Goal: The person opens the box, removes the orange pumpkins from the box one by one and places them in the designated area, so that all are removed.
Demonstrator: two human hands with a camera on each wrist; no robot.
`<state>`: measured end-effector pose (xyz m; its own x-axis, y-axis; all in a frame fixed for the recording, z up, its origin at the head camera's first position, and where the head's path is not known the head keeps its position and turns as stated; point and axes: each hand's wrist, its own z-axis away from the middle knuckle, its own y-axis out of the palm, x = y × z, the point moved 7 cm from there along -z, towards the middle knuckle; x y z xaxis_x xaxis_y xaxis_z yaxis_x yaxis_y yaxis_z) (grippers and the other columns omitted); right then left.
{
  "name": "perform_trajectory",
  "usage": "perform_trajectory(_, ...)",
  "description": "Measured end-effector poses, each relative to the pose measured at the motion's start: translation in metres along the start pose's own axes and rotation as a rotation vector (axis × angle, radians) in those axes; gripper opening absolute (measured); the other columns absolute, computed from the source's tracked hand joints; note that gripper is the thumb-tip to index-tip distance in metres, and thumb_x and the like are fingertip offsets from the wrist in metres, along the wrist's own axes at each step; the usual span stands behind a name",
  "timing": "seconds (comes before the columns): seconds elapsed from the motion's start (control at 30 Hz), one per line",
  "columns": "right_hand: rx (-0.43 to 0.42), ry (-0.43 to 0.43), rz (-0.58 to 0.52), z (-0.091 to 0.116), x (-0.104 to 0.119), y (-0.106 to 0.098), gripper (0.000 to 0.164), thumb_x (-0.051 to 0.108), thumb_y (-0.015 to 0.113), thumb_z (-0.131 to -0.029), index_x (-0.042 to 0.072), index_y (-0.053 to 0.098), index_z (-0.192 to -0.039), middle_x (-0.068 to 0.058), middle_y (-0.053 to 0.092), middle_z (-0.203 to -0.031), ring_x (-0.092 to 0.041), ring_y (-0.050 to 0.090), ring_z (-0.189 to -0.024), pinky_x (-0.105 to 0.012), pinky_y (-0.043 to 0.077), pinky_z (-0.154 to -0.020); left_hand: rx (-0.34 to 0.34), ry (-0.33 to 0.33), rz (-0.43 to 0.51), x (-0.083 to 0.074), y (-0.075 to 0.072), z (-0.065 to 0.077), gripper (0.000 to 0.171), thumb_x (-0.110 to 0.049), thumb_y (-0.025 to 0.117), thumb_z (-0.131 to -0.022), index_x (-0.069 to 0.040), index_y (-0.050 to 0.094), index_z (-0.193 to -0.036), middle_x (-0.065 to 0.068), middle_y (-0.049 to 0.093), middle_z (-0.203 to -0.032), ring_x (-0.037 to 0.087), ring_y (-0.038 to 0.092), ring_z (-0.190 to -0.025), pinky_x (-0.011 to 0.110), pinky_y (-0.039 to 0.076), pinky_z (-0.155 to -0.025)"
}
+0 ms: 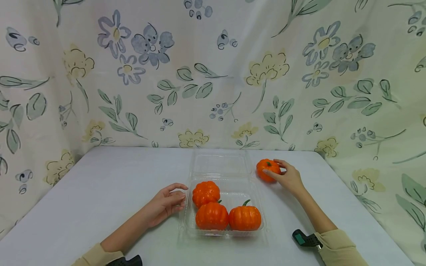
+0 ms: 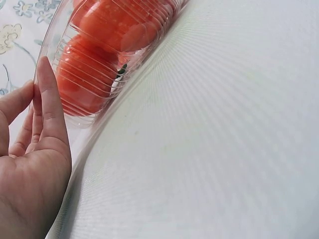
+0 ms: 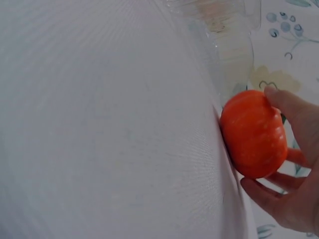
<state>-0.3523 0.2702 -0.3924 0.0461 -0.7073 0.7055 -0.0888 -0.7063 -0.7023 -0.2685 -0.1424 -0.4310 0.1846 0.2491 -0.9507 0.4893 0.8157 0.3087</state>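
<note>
A small orange toy pumpkin (image 1: 266, 170) is at the back right of the table, and my right hand (image 1: 288, 178) holds it between thumb and fingers. The right wrist view shows the thumb on one side of this pumpkin (image 3: 254, 133) and the fingers (image 3: 266, 196) at its other side. Left of it lies a clear plastic clamshell box (image 1: 229, 184), its lid folded back. Inside are three more pumpkins: one at the back left (image 1: 206, 193), one at the front left (image 1: 212, 217), one at the front right (image 1: 245, 218). My left hand (image 1: 166, 204) rests its fairly straight fingers at the box's left rim.
The white table (image 1: 126, 173) extends around the box on both sides. A floral curtain (image 1: 213, 74) hangs behind the table's back edge and down both sides. Black devices are strapped at both wrists, the right one (image 1: 306, 239) close over the tabletop.
</note>
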Motion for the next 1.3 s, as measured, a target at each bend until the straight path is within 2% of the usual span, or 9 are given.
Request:
perform_trajectory(0.43, 0.017, -0.019, 0.006, 0.002, 0.004, -0.007, 0.078, 0.04, 0.074, -0.099, -0.002, 0.043, -0.156, -0.033, 0.051, -0.15, -0.047, 0.061, -0.122, -0.055, 0.057, -0.102, 0.003, 0.001, 0.016, 0.0, 0.0, 0.0, 0.018, -0.006, 0.054, -0.11, -0.013, 0.057, -0.126, -0.003, 0.067, -0.096, 0.008, 0.069, -0.084, 0.022, 0.062, -0.083)
perform_trajectory(0.77, 0.033, -0.04, 0.007, 0.006, 0.016, -0.014, 0.078, 0.041, 0.074, -0.099, -0.002, 0.043, -0.156, -0.033, 0.05, -0.152, -0.049, 0.06, -0.126, -0.057, 0.056, -0.103, 0.014, 0.009, 0.02, 0.0, 0.0, 0.001, 0.018, -0.006, 0.054, -0.11, -0.015, 0.058, -0.125, -0.003, 0.068, -0.096, 0.008, 0.069, -0.084, 0.022, 0.062, -0.083)
perform_trajectory(1.3, 0.015, -0.111, 0.016, 0.014, 0.027, -0.023, 0.067, 0.03, 0.073, -0.101, -0.006, 0.048, -0.151, -0.035, 0.054, -0.147, -0.052, 0.062, -0.123, -0.058, 0.058, -0.099, 0.011, 0.01, 0.014, 0.0, 0.001, 0.001, 0.017, -0.007, 0.055, -0.11, -0.014, 0.058, -0.125, -0.003, 0.068, -0.095, 0.009, 0.068, -0.083, 0.021, 0.061, -0.083)
